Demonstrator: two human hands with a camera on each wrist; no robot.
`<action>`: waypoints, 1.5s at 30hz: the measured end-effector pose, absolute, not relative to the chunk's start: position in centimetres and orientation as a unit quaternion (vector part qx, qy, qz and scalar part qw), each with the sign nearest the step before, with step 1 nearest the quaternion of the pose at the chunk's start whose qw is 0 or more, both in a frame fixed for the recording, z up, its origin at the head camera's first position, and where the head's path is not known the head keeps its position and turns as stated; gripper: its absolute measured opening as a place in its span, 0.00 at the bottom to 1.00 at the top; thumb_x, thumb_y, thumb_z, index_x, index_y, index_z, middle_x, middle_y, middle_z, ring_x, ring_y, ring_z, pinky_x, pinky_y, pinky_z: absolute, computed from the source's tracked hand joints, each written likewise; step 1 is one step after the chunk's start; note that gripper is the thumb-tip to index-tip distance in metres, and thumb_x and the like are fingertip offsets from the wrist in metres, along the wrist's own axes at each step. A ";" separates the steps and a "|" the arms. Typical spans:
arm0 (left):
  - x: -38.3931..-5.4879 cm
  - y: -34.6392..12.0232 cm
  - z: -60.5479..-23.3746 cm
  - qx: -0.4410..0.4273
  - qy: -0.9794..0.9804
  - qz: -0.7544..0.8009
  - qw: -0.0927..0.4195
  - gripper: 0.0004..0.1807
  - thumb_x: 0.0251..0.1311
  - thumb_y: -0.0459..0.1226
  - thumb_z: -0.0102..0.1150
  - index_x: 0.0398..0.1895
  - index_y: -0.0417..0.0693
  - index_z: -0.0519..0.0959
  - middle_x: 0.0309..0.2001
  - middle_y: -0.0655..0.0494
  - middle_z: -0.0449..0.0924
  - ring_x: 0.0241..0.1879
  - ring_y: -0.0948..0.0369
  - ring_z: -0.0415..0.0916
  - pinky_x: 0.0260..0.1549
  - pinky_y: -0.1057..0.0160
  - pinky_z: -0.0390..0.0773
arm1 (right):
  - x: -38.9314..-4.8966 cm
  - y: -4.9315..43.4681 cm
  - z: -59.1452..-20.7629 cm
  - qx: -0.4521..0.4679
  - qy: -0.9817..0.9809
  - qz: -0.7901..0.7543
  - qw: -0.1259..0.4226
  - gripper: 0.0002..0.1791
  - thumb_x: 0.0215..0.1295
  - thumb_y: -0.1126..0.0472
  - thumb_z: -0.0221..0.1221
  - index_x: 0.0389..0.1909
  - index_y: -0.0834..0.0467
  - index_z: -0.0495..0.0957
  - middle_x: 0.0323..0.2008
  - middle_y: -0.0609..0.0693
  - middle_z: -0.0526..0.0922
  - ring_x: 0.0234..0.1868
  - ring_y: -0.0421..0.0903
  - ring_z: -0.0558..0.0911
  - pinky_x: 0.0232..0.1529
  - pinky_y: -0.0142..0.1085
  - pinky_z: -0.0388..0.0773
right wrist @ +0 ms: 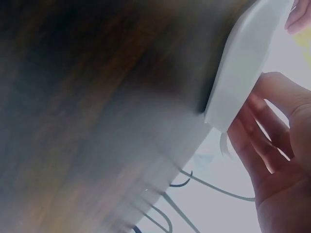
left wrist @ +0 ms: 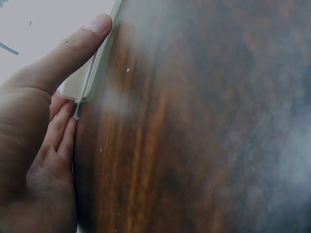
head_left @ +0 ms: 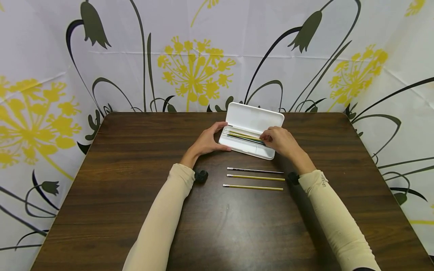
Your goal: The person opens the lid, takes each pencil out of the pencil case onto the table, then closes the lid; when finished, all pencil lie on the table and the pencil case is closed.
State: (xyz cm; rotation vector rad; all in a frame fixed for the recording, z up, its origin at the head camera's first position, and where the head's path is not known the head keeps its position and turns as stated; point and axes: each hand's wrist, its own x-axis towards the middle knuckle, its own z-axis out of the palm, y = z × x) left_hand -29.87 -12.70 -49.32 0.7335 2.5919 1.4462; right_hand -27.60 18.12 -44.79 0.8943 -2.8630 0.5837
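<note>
A white pencil case (head_left: pixel 249 151) lies open near the far edge of the table, its lid (head_left: pixel 254 114) tilted back. Inside it are several pencils (head_left: pixel 242 134), some yellow and some dark. My left hand (head_left: pixel 207 140) holds the case's left end, thumb along the front edge and fingers behind. Over the right part of the case, my right hand (head_left: pixel 279 141) has its fingers curled down and pinches a pencil at its right end; the fingertips are partly hidden. In the right wrist view, the case's outer wall (right wrist: pixel 240 63) is close beside the right fingers.
Three pencils lie side by side in front of the case: a dark one (head_left: pixel 254 170), a yellow one (head_left: pixel 255 177) and another yellow one (head_left: pixel 252 187). The brown wooden table (head_left: pixel 118 188) reaches a flower-patterned cloth (head_left: pixel 203 22) at the back.
</note>
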 end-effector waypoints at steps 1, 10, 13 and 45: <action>-29.9 -12.7 -49.3 0.240 0.847 0.473 0.042 0.54 0.38 0.44 0.83 0.71 0.51 0.63 0.69 0.56 0.66 0.67 0.63 0.61 0.65 0.61 0.59 | -27.6 18.1 -44.8 0.293 -0.936 0.191 0.044 0.06 0.58 0.68 0.68 0.37 0.60 0.87 0.31 0.51 0.82 0.32 0.45 0.79 0.34 0.41 0.77; -29.9 -12.6 -49.2 0.243 0.847 0.472 0.037 0.54 0.37 0.44 0.83 0.71 0.50 0.63 0.68 0.57 0.66 0.67 0.63 0.63 0.64 0.62 0.60 | -27.7 18.6 -45.1 0.306 -0.929 0.197 0.064 0.07 0.58 0.69 0.66 0.37 0.60 0.88 0.31 0.50 0.81 0.32 0.45 0.79 0.34 0.41 0.76; -30.0 -12.5 -49.2 0.242 0.846 0.473 0.037 0.54 0.37 0.44 0.84 0.71 0.50 0.63 0.68 0.56 0.67 0.67 0.63 0.63 0.64 0.62 0.60 | -27.6 18.8 -45.0 0.314 -0.924 0.205 0.074 0.07 0.57 0.70 0.66 0.37 0.61 0.87 0.31 0.51 0.81 0.32 0.47 0.78 0.34 0.41 0.75; -29.9 -12.6 -49.5 0.245 0.844 0.476 0.035 0.55 0.37 0.43 0.84 0.71 0.48 0.63 0.68 0.56 0.66 0.67 0.63 0.62 0.64 0.62 0.60 | -25.2 20.7 -41.9 0.343 -0.894 0.272 0.096 0.07 0.54 0.70 0.70 0.34 0.60 0.88 0.29 0.48 0.82 0.29 0.47 0.78 0.28 0.35 0.72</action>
